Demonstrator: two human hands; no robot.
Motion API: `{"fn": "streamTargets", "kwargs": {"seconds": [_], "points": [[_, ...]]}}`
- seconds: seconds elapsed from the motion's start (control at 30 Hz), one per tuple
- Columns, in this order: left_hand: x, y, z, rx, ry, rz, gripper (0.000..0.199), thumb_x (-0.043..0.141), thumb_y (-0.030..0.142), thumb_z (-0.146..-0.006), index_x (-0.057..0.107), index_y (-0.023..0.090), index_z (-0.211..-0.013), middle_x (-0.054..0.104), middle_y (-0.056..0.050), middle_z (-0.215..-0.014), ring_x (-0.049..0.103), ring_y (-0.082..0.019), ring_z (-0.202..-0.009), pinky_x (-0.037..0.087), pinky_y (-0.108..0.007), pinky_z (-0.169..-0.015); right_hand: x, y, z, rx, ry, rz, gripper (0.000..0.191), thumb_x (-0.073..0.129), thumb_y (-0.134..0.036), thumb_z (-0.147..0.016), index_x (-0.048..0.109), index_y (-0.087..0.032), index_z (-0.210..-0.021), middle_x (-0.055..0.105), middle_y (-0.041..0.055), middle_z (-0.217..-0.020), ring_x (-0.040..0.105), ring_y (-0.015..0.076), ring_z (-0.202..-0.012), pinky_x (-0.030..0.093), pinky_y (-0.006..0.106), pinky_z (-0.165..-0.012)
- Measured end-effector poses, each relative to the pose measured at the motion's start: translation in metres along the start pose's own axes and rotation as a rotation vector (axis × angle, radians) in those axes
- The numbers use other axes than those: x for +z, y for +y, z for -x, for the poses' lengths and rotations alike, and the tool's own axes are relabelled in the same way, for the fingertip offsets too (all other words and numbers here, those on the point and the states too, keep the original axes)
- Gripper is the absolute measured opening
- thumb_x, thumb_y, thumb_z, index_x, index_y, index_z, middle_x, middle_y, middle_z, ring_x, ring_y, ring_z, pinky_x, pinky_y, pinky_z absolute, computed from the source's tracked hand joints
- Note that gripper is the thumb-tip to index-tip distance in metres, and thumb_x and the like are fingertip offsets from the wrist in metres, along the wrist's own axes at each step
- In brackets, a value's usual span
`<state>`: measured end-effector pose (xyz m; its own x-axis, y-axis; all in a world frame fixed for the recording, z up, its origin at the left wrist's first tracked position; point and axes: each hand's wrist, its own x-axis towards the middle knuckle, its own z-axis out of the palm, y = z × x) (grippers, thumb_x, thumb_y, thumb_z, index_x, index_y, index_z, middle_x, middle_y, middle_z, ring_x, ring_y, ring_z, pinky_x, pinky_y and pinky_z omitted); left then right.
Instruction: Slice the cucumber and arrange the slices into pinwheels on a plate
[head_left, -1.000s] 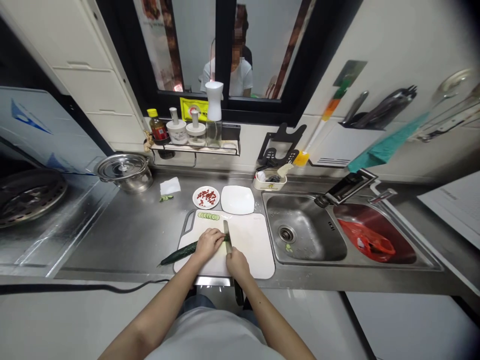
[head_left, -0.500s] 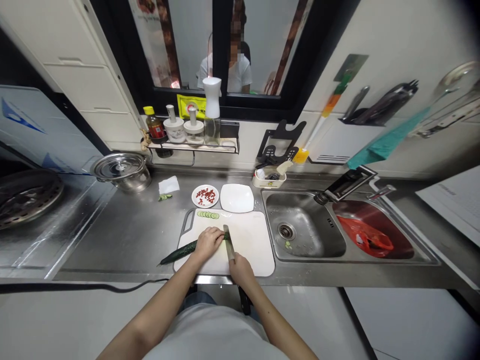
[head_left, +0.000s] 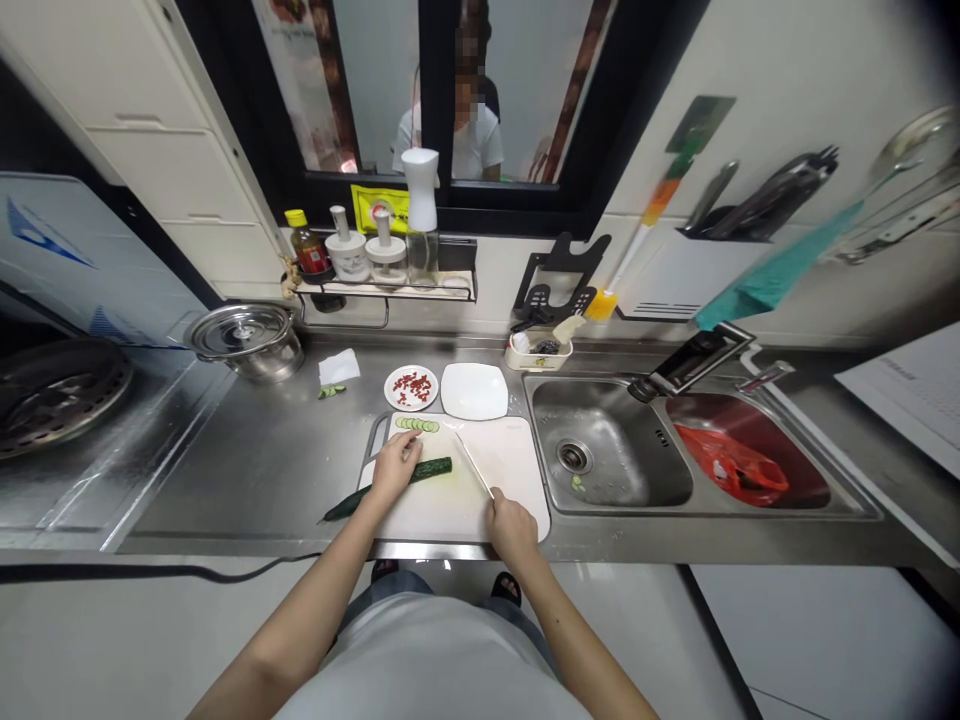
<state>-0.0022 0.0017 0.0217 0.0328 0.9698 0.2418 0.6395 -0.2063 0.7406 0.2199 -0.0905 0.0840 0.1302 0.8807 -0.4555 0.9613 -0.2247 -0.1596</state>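
A white cutting board (head_left: 480,510) bears a long dark green cucumber (head_left: 433,468), whose cut end points right and whose tapered end overhangs the board's left edge. Across the cucumber reaches my left hand (head_left: 394,467), fingers bent and apart, fingertips close below a row of overlapping cucumber slices (head_left: 417,425). Whether a slice lies under the fingertips is hidden. My right hand (head_left: 513,524) is wrapped round the handle of a knife (head_left: 475,465). Its blade slants up and left over the board, apart from the cucumber's cut end.
Behind the board are a plate of chopped red pieces (head_left: 412,388) and a white square plate (head_left: 474,391). To the right is a double sink (head_left: 611,450); at left are a lidded steel pot (head_left: 251,340) and a white tissue (head_left: 339,367). A person shows in the window.
My left hand has moved left and up along the cucumber toward the slices. My right hand has drawn the knife rightward, away from the cucumber's end, and tilted it.
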Motion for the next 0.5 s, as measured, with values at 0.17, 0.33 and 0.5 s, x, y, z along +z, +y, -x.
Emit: {"fn": "streamTargets", "kwargs": {"seconds": [0.17,0.33,0.5], "points": [[0.0,0.007,-0.002,-0.066,0.02,0.078,0.03,0.052,0.037,-0.088,0.067,0.02,-0.107,0.068,-0.007,-0.104,0.064,-0.017,-0.086,0.053,-0.03,-0.078,-0.002,0.006,-0.002,-0.005,0.092,0.045,0.036,0.037,-0.025,-0.094,0.054,-0.023,-0.126,0.069,0.0117,-0.098,0.064,0.0224,-0.092,0.041,0.029,-0.074],[0.001,0.021,-0.005,-0.004,-0.025,0.091,0.029,0.055,0.038,-0.087,0.067,0.021,-0.107,0.067,-0.006,-0.108,0.062,-0.018,-0.095,0.051,-0.033,-0.085,-0.004,0.01,-0.001,-0.03,0.162,0.082,0.049,0.053,-0.027,-0.088,0.046,-0.022,-0.136,0.066,0.0108,-0.108,0.06,0.0227,-0.099,0.039,0.029,-0.079],[0.004,0.038,-0.007,0.128,-0.16,0.023,0.032,0.061,0.04,-0.084,0.067,0.023,-0.11,0.064,-0.007,-0.112,0.057,-0.022,-0.107,0.046,-0.038,-0.095,-0.004,0.01,0.003,-0.088,0.194,0.132,0.053,0.057,-0.027,-0.087,0.044,-0.02,-0.138,0.064,0.0114,-0.109,0.056,0.0247,-0.101,0.037,0.031,-0.084]]}}
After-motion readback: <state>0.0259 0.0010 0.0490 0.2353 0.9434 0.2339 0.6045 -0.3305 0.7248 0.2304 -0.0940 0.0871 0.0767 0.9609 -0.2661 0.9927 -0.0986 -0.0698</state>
